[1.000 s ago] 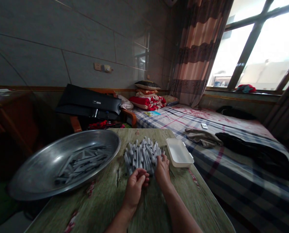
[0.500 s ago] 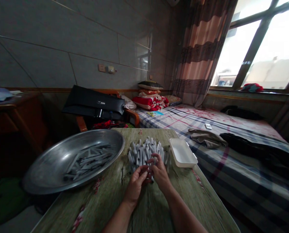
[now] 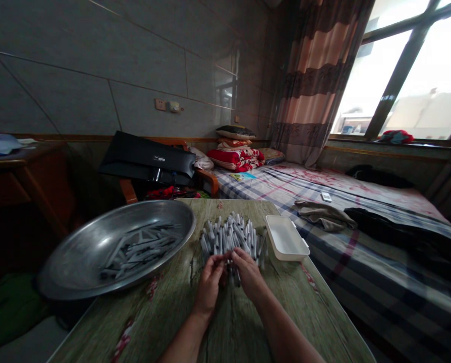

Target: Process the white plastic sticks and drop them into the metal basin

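Observation:
A pile of slim whitish pens with dark ends (image 3: 229, 233) lies on the table just beyond my hands. My left hand (image 3: 209, 282) is closed, its fingertips pinched together at the near edge of the pile. Against it, the fingers of my right hand (image 3: 247, 272) are also closed, and the two sets of fingertips meet. Whatever sits between them is too small and hidden to make out. A few pen ends show just below the fingertips. To the left, a wide metal basin (image 3: 74, 252) holds more pens of the same look.
A white plastic box (image 3: 286, 242) without a lid stands right of the pile, near the edge of the wood-patterned table (image 3: 165, 322). Alongside is a bed (image 3: 361, 262) with clothes on it. A black monitor-like panel (image 3: 146, 159) leans on a chair behind the basin.
My right hand's fingers, raised and spread before, have come down and closed against the left fingertips. The left hand has shifted slightly. Basin, box and pile look the same.

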Motion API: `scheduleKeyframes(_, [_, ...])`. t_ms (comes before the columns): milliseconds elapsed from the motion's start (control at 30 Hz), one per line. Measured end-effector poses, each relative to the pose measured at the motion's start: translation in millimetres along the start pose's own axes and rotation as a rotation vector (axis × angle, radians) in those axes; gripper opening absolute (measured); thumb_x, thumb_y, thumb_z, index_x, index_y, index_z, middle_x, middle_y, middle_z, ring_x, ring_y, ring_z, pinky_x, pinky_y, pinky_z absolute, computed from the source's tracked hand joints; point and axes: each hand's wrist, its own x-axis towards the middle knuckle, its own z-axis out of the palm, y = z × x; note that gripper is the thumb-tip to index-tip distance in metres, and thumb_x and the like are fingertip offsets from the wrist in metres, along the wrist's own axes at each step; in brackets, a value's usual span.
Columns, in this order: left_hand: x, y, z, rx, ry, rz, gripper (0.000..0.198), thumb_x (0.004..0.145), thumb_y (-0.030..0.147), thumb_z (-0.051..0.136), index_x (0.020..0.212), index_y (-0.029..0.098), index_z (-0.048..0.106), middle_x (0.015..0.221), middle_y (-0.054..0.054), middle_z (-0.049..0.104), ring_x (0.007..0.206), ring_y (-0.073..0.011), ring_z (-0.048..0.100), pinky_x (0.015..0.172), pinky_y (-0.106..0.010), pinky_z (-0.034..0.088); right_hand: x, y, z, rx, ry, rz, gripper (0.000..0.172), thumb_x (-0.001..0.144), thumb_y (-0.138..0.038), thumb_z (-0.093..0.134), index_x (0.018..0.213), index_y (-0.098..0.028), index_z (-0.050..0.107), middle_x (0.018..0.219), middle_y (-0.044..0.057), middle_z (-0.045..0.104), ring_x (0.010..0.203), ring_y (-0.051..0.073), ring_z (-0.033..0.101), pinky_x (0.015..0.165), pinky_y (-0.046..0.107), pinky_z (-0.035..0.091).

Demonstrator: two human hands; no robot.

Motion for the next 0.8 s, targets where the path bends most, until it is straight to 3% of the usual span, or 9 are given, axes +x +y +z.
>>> scheduleKeyframes(100, [-0.3,-0.5,0.3,-0.053,-0.064,-0.041,0.033,0.070,0.043,0.074,0.092,0.020,0.066,0.078,0.000,0.067,0.063,-0.0113,0.056,0.056,-0.021,0.041,0.0,1.4,1.6,0.094,-0.047,0.026,0.026,0.074,-0.041,0.070,0.087,-0.018,0.069,0.088,0.003,0.064,0.083,0.016,0.057,0.075,0.025,0.043])
scheduleKeyframes(233, [-5.9,-0.3,3.6,-0.185,-0.188,-0.089,0.038,0.064,0.029,0.080,0.099,0.020,0.068,0.093,-0.003,0.069,0.084,-0.0148,0.062,0.071,-0.022,0.046,-2.9,-3.9,4.6,0.263,-0.086,0.186,0.035,0.070,-0.042,0.075,0.093,-0.016,0.067,0.079,0.003,0.064,0.065,0.013,0.057,0.056,0.022,0.042])
scheduleKeyframes(333, [-11.2,1.4,1.7,-0.281,-0.214,-0.220,0.040,0.065,0.022,0.078,0.103,0.021,0.066,0.080,0.000,0.067,0.065,-0.0094,0.059,0.055,-0.017,0.043,-4.2,-10.0,5.9,0.312,-0.109,0.223,0.037,0.068,-0.040,0.077,0.094,-0.017,0.064,0.076,0.001,0.063,0.053,0.010,0.052,0.045,0.019,0.035])
scheduleKeyframes(433, [-12.8,2.9,-4.2,-0.396,-0.278,-0.348,0.041,0.067,0.019,0.073,0.108,0.021,0.065,0.055,0.006,0.055,0.042,-0.0046,0.043,0.041,-0.014,0.031,-1.3,-13.0,4.7,0.359,-0.026,0.134,0.041,0.067,-0.037,0.078,0.100,-0.022,0.058,0.079,-0.001,0.063,0.055,0.010,0.053,0.046,0.019,0.038])
scheduleKeyframes(533, [-9.1,4.2,-9.5,-0.528,-0.347,-0.403,0.038,0.073,0.021,0.070,0.110,0.018,0.064,0.046,0.009,0.042,0.036,-0.0035,0.030,0.035,-0.013,0.021,2.7,-12.3,2.3,0.299,0.036,0.085,0.034,0.067,-0.035,0.077,0.091,-0.020,0.058,0.062,-0.005,0.056,0.049,0.008,0.047,0.043,0.017,0.035])
scheduleKeyframes(633, [-3.2,6.1,-12.6,-0.625,-0.308,-0.377,0.029,0.078,0.025,0.067,0.104,0.014,0.066,0.050,0.006,0.046,0.040,-0.0037,0.035,0.035,-0.013,0.025,2.8,-11.2,2.6,0.246,0.035,0.113,0.027,0.067,-0.034,0.074,0.078,-0.017,0.056,0.056,-0.006,0.052,0.045,0.007,0.044,0.041,0.017,0.035])
scheduleKeyframes(800, [1.0,11.9,-12.9,-0.658,-0.201,-0.332,0.017,0.081,0.023,0.060,0.091,0.012,0.068,0.059,0.000,0.055,0.044,-0.0057,0.044,0.039,-0.014,0.034,-1.1,-11.0,5.8,0.269,-0.050,0.237,0.018,0.064,-0.026,0.063,0.074,-0.020,0.049,0.052,-0.006,0.053,0.037,0.008,0.042,0.033,0.016,0.028])
